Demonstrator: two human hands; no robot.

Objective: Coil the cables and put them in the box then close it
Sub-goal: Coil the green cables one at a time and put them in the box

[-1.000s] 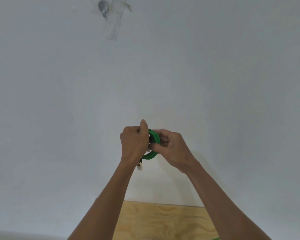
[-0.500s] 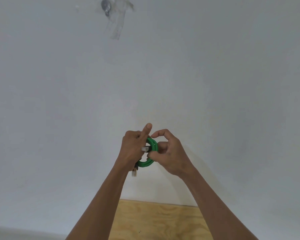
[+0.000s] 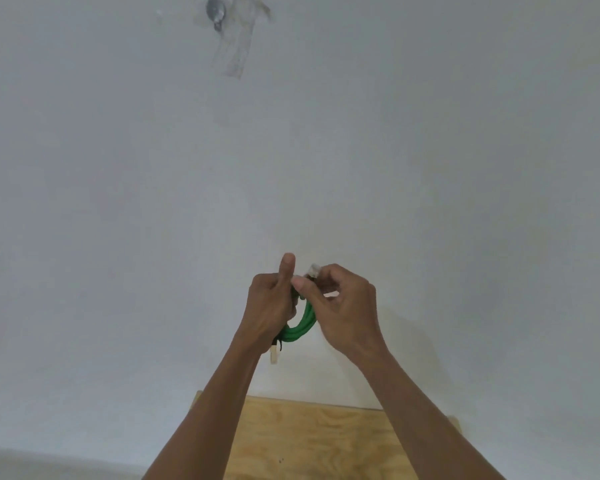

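One green cable [image 3: 300,325], wound into a small coil of several loops, is held up in front of a white wall [image 3: 430,168] between two hands. The coil is gripped by the left hand [image 3: 269,306], its fingers curled around the loops and its thumb raised straight. Two plugs are seen: one clear plug [image 3: 314,270] is pinched at the top between the thumb and fingertips of the right hand [image 3: 343,308], whose fingers are bent closely around it, and a second plug [image 3: 274,355] hangs below the left hand. A single wooden surface [image 3: 309,441] is visible beneath the two forearms. On the wall above, one small metal fitting [image 3: 216,12] is seen beside a patch of tape [image 3: 238,46].
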